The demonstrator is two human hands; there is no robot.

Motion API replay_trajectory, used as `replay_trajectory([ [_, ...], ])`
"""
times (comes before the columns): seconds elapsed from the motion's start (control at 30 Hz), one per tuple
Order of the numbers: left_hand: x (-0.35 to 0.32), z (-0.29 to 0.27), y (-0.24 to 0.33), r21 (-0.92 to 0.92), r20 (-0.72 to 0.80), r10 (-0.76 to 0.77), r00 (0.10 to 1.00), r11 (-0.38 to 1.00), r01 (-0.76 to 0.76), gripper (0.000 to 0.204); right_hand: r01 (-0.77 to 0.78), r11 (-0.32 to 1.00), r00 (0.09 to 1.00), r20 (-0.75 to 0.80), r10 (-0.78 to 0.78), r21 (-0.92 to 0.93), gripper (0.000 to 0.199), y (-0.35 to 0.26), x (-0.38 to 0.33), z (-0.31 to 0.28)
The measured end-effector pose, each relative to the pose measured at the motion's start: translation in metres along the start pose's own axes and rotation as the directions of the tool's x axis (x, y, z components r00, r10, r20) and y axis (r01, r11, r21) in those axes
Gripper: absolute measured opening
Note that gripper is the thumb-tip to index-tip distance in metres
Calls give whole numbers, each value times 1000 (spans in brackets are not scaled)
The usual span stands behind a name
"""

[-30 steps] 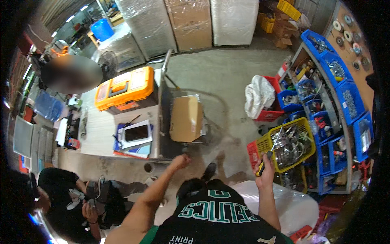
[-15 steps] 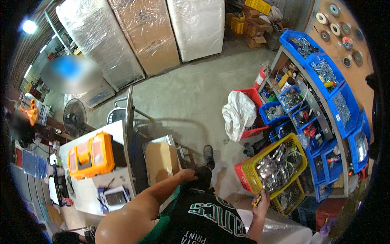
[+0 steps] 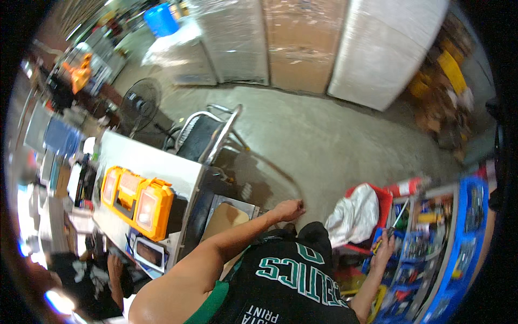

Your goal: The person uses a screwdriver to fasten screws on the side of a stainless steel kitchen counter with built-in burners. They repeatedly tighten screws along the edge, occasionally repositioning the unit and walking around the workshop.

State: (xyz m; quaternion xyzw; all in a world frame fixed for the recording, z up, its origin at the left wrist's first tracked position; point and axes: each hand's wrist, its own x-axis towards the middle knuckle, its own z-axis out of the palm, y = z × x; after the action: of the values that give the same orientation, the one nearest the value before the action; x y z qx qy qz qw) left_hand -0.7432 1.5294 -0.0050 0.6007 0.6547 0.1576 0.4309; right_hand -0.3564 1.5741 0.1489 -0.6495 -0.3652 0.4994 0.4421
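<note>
Right hand (image 3: 384, 249) at blue bins (image 3: 458, 237) | left hand (image 3: 288, 209) over bare floor (image 3: 334, 146)

Workshop: blue parts bins (image 3: 458, 237), orange toolbox (image 3: 137, 201), concrete floor (image 3: 324, 140), wrapped pallets (image 3: 302, 43).

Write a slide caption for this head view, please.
Right hand reaches into blue shelf bins; left hand hangs free near orange toolbox.

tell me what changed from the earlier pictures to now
The view swung left: the blue shelf rack of parts bins slid to the right edge, and the white table with the orange plastic tool case came closer. The right hand keeps its grip on a small yellow-handled tool, now at the rack. The left hand is still empty, held out over the concrete floor.
</note>
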Motion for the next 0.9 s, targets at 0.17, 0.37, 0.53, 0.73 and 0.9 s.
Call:
replay_trajectory([
  [0.17, 34, -47, -52, -318, -164, -152, 975, 943, 94, 43, -96, 994, 976, 199, 83, 55, 19, -33, 112, 132],
  [0.37, 94, -85, -124, -672, -172, -589, 789, 656, 343, 44, 10, 966, 799, 583, 148, -258, 24, -61, 220, 313],
  [0.53, 127, -171, -137, -666, -273, -708, 651, 628, 403, 42, 157, 915, 664, 725, 181, -372, 23, -114, 299, 459],
  [0.73, 95, -250, -122, -832, -487, -849, 206, 523, 184, 33, 165, 895, 525, 805, 276, -414, 25, -168, 321, 634],
  [0.9, 67, -282, -169, -876, -482, -847, -225, 462, 137, 27, 262, 868, 369, 875, 315, -422, 23, -152, 292, 747],
])
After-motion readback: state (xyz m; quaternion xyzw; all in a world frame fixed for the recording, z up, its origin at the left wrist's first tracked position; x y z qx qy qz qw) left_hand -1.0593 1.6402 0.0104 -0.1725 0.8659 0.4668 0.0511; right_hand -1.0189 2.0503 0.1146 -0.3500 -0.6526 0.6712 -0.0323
